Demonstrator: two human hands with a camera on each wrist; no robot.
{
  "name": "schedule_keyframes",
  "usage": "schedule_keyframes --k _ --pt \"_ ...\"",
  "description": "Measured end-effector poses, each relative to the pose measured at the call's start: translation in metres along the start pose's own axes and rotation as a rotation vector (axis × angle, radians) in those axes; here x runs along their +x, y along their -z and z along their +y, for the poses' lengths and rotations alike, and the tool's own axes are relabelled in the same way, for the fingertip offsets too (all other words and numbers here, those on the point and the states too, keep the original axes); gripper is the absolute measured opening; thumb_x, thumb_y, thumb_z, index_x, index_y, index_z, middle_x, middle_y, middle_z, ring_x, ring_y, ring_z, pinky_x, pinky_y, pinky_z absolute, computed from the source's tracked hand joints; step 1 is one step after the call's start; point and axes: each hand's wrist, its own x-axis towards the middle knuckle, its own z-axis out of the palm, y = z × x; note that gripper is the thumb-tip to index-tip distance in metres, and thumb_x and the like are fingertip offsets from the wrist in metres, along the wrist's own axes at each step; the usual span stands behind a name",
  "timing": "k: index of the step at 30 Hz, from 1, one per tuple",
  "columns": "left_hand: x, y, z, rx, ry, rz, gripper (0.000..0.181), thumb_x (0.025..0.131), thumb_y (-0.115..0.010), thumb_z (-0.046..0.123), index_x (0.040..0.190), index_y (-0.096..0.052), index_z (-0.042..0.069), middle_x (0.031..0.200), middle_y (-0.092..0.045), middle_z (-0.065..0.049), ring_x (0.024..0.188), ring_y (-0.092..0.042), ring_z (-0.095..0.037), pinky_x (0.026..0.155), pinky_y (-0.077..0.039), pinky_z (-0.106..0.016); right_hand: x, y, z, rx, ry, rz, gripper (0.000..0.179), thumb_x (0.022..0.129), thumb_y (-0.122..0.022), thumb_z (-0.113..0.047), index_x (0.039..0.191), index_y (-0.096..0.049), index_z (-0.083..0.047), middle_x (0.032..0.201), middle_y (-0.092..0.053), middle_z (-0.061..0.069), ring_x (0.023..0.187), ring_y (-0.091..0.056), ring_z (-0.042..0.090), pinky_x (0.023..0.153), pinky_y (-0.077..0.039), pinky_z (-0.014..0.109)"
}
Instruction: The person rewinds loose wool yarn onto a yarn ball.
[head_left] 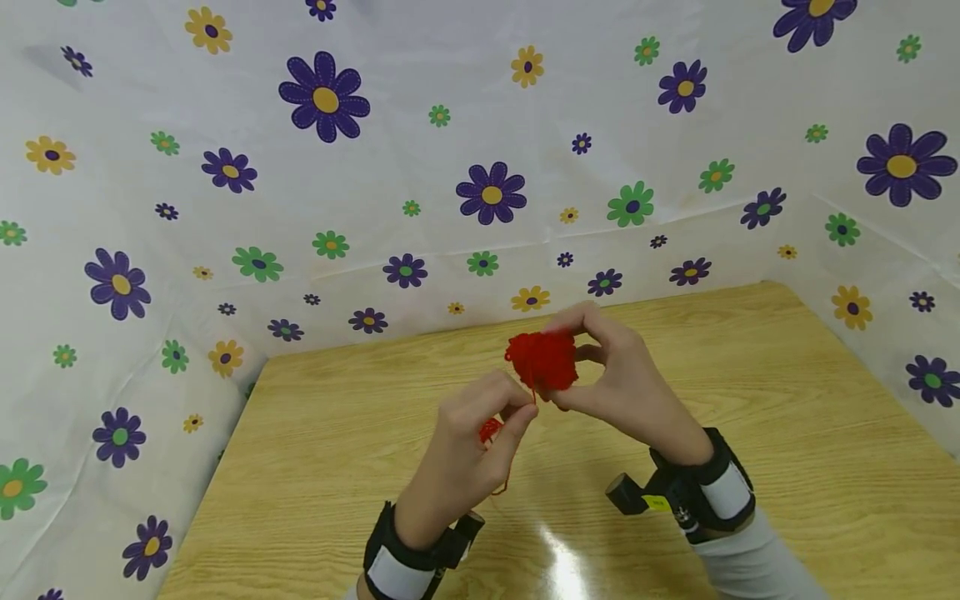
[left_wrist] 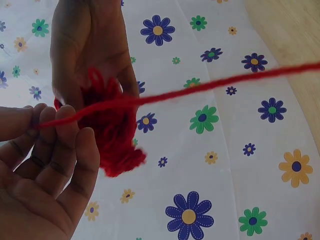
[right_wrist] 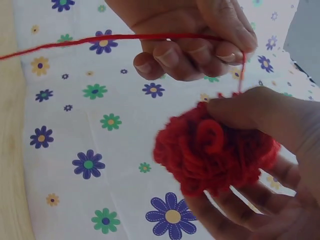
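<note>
One red yarn bundle (head_left: pixel 543 360) is held above one wooden table (head_left: pixel 322 442), between the thumb and curved fingers of the right hand (head_left: pixel 618 375). Nearer and to the left, the left hand (head_left: pixel 468 443), thumb closed against fingertips, pinches one red strand (left_wrist: pixel 200 89) running to the bundle. Two black wristbands (head_left: pixel 720 492) appear, one per arm.

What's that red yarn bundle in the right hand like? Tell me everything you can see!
The red yarn bundle looks soft and fuzzy: a lumpy ball of many strands bunched together, with a round loop standing out on its surface. The right hand holds it up over the table, thumb on one side and fingers on the other. One thin red strand runs from it to the left hand, which pinches that strand.
</note>
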Motion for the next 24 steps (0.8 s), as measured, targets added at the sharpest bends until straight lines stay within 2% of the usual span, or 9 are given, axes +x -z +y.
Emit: schedule_keyframes --k 4,9,11,15,19,24 --pt "-0.0003 -0.0042 0.0027 -0.006 0.017 -0.023 0.013 0.093 -0.07 -0.004 0.092 -0.065 0.008 0.084 -0.061 -0.002 0.074 -0.056 -0.011 0.066 -0.053 -0.02 0.0006 -0.0041 0.0007 0.084 -0.013 0.117 0.059 0.072 -0.084 0.014 0.121 -0.054 0.0 0.123 -0.062 0.009 0.114 -0.062 0.022 0.088 -0.059 0.035" --pt "-0.0011 -0.0059 0.0044 -0.017 0.059 -0.031 0.011 0.093 -0.07 -0.004 0.094 -0.067 0.007 0.086 -0.064 -0.003 0.075 -0.057 -0.011 0.068 -0.055 -0.02 0.0008 -0.0072 -0.0005 0.262 -0.078 0.211 0.052 0.076 -0.076 0.019 0.118 -0.051 0.003 0.123 -0.061 0.01 0.113 -0.063 0.023 0.086 -0.059 0.032" --pt "-0.001 -0.0061 0.0042 -0.013 0.056 -0.023 0.01 0.094 -0.07 -0.003 0.093 -0.068 0.007 0.086 -0.064 -0.003 0.074 -0.057 -0.011 0.067 -0.054 -0.021 0.0005 -0.0067 -0.0018 0.361 -0.12 0.224 0.05 0.077 -0.073 0.021 0.117 -0.052 -0.001 0.123 -0.06 0.008 0.114 -0.062 0.025 0.088 -0.059 0.032" --pt "0.0002 -0.007 0.0023 -0.011 0.01 -0.001 0.012 0.094 -0.068 -0.004 0.092 -0.067 0.007 0.085 -0.064 -0.004 0.073 -0.057 -0.012 0.065 -0.053 -0.022 -0.0004 -0.0047 -0.0045 0.506 -0.201 0.232 0.05 0.082 -0.068 0.021 0.116 -0.053 -0.013 0.125 -0.06 0.004 0.118 -0.06 0.026 0.093 -0.057 0.031" --pt "0.001 -0.0079 0.001 -0.014 -0.012 0.007 0.012 0.094 -0.068 -0.004 0.092 -0.067 0.007 0.085 -0.064 -0.004 0.073 -0.058 -0.013 0.066 -0.053 -0.022 0.0 -0.0034 -0.006 0.558 -0.254 0.227 0.047 0.085 -0.065 0.018 0.115 -0.051 -0.015 0.125 -0.061 0.004 0.118 -0.061 0.025 0.096 -0.056 0.031" --pt "0.0006 -0.0086 -0.0006 -0.011 0.006 0.01 0.011 0.094 -0.068 -0.004 0.092 -0.068 0.007 0.083 -0.064 -0.004 0.072 -0.058 -0.012 0.065 -0.053 -0.022 0.0007 -0.0011 -0.0051 0.624 -0.305 0.188 0.042 0.088 -0.061 0.016 0.115 -0.049 -0.014 0.123 -0.063 0.003 0.116 -0.062 0.021 0.097 -0.055 0.029"
